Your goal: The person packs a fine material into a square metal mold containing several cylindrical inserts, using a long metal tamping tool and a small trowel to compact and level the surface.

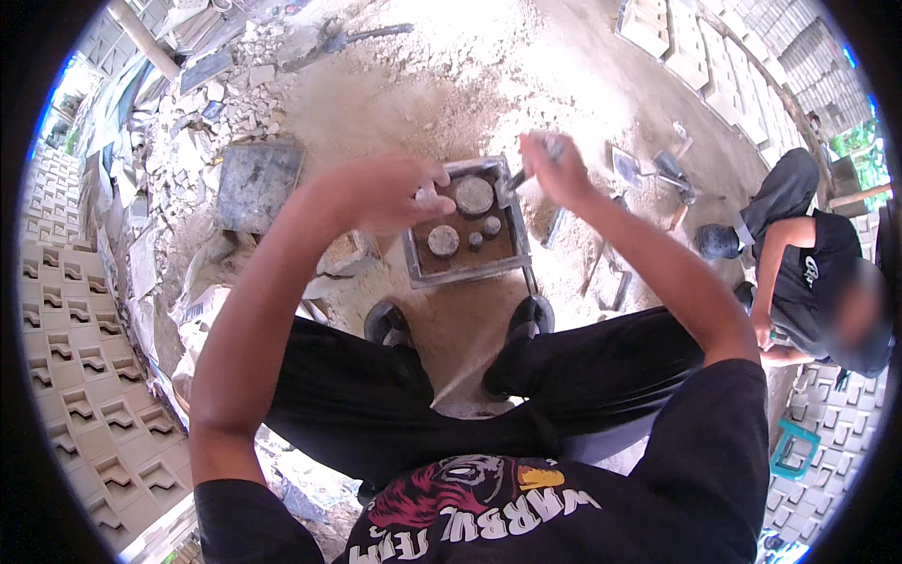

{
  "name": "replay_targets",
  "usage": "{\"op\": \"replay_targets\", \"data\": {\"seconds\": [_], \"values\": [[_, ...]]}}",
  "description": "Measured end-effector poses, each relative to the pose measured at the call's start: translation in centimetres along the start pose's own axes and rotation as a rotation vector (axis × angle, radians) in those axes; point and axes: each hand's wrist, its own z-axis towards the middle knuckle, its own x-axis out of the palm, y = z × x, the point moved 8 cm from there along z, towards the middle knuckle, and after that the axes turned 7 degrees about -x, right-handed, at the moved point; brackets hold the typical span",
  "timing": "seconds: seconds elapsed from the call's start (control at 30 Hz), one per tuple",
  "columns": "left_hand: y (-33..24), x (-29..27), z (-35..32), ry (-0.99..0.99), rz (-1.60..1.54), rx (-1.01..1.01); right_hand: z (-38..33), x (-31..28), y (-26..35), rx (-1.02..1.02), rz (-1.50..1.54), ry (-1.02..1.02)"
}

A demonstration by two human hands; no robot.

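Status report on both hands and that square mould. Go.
Left hand closed at the mould's left rim. Right hand grips a dark tool above its right corner. Square metal mould on sand between the shoes, round inserts inside. Nothing blocking it.

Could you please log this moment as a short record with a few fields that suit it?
Setting: sandy ground beside stacked cast blocks
Main item: square metal mould with round cores, standing in front of the person's shoes
Left hand: at the mould's left edge; grip unclear
Right hand: raised over the mould's right corner, holding a small tool
Nearby: a dark flat slab left of the mould; a crouching person at right
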Motion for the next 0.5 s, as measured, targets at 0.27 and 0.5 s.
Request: {"op": "replay_targets", "data": {"seconds": [0.27, 0.5], "values": [[-1.6, -0.8, 1.0, 0.054, -0.015, -0.027, 2.8, -0.7, -3.0, 0.128, 0.038, -0.145], [0.2, 0.6, 0.9, 0.119, 0.016, -0.106, 2.5, -0.4, -0.4, 0.022, 0.04, -0.003]]}}
